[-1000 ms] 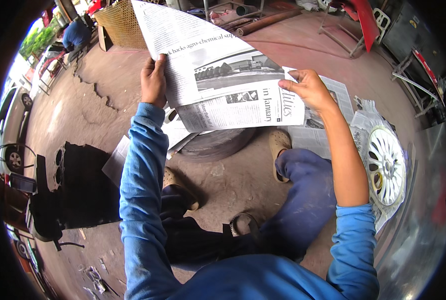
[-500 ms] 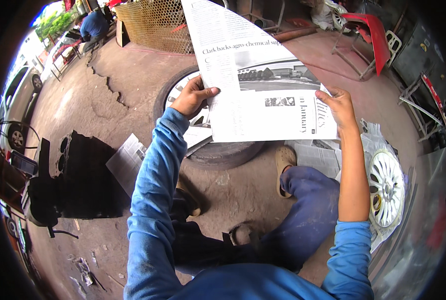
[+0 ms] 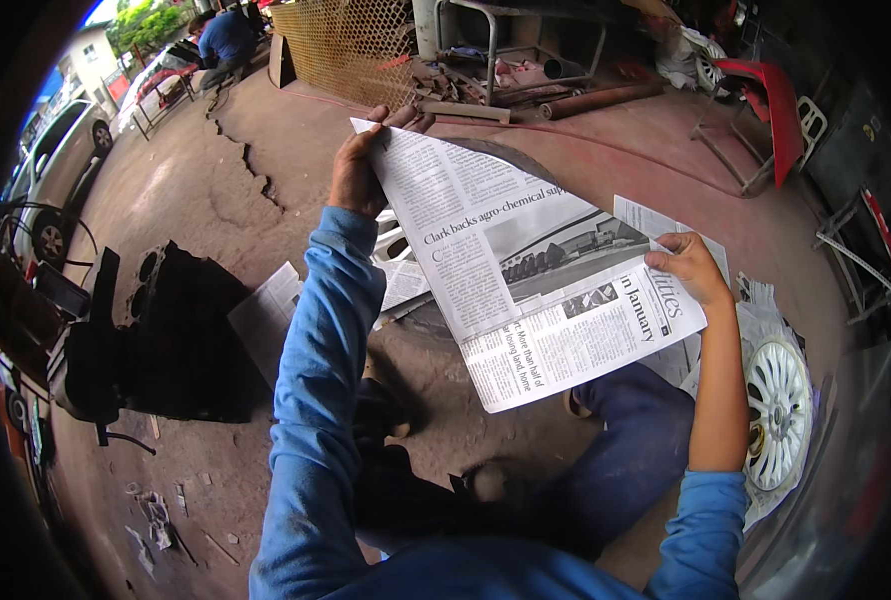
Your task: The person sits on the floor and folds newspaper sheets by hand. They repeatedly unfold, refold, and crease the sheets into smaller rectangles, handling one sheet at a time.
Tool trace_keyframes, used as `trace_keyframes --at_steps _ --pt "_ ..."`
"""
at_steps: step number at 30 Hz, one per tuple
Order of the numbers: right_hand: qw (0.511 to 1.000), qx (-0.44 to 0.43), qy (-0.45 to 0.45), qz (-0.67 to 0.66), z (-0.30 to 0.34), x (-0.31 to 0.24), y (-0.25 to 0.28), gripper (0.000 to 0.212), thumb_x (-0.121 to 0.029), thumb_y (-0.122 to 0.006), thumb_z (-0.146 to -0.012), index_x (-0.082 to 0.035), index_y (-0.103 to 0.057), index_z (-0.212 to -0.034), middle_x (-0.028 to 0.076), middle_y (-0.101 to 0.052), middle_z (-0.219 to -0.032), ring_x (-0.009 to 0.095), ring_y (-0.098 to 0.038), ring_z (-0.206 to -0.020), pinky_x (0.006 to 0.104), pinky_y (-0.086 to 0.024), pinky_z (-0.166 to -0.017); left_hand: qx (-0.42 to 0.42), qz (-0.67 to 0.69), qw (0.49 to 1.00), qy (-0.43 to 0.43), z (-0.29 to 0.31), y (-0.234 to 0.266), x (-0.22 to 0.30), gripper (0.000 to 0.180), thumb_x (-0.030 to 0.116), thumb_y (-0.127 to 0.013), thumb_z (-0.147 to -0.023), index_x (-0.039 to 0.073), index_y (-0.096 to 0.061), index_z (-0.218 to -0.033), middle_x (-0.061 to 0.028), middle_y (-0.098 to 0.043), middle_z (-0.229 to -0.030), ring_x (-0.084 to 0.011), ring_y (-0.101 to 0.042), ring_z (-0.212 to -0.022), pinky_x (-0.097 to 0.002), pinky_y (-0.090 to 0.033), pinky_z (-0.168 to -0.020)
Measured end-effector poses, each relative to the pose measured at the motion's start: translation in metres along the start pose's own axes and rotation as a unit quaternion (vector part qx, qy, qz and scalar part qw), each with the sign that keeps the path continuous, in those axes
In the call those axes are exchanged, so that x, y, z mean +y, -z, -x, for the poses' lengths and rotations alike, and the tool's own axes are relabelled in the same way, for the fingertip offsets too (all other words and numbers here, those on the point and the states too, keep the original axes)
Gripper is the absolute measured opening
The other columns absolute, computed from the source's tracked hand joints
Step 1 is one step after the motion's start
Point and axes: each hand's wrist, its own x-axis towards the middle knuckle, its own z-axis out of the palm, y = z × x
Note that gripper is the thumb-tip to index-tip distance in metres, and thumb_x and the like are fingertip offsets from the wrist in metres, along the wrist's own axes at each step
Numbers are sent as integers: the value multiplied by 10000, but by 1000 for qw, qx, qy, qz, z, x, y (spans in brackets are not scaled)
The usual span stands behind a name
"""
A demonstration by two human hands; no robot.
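Observation:
Between my two hands a folded sheet of newspaper [image 3: 466, 235] is held up, tilted, with a slanted upper edge and a grey photo in its middle. My left hand [image 3: 364, 170] pinches its upper left corner. At the right edge my right hand [image 3: 694, 268] grips it, thumb on the printed face. Behind the sheet lies a tire with a silver wheel [image 3: 391, 238], mostly covered by the paper. More newspaper [image 3: 406, 285] sticks out beside the wheel, near my left forearm. Another loose sheet [image 3: 266, 300] lies to the left.
A dark engine block [image 3: 181, 340] stands on the floor at left. To the right a white wheel cover [image 3: 778, 415] rests on paper. Farther back are a mesh panel [image 3: 341, 50], a metal stand [image 3: 491, 60], a red panel [image 3: 774, 110] and a crouching person [image 3: 228, 45].
My left hand has moved up and slid from the sheet's left side to its top corner. The newspaper has come lower and turned clockwise. My right hand is slightly lower, still gripping.

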Motion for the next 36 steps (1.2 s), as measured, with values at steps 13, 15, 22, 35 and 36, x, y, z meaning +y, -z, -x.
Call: trace_keyframes --at_steps 13,15,22,35,36 --pt "988 -73 121 60 -14 -33 -114 474 -199 -716 -737 43 -535 -1102 128 -613 -990 164 -565 -913 296 -434 -850 -274 -115 951 83 14 -92 -16 161 58 -320 -845 44 -418 -972 -183 -568 -807 -341 -579 -894 -402 -486 -774" --pt "982 -88 167 2 -19 -38 -125 347 -148 -673 -775 33 -548 -1043 67 -605 -945 107 -538 -856 259 -431 -785 -323 -202 923 49 16 -109 -19 147 44 -311 -863 37 -406 -974 -149 -572 -818 -254 -576 -859 -354 -460 -811" --pt "977 -24 176 114 -18 -51 -128 143 -77 -594 -829 46 -535 -786 -22 -512 -654 37 -408 -648 238 -371 -569 -316 -149 933 81 18 -102 -23 149 29 -305 -862 58 -409 -964 -120 -536 -864 -268 -543 -919 -372 -429 -829" --pt "982 -78 71 155 -7 -28 -130 227 -93 -672 -742 40 -625 -921 52 -649 -747 66 -546 -681 262 -462 -655 -253 -109 961 8 3 -89 4 59 165 -398 -757 171 -353 -794 34 -318 -664 -120 -415 -650 -419 -447 -819" --pt "982 -80 71 156 -7 -27 -126 208 -63 -661 -750 54 -622 -917 45 -644 -752 65 -544 -686 244 -456 -646 -230 -123 965 -1 4 -87 12 58 157 -399 -756 170 -348 -780 42 -308 -653 -115 -410 -647 -419 -438 -835"
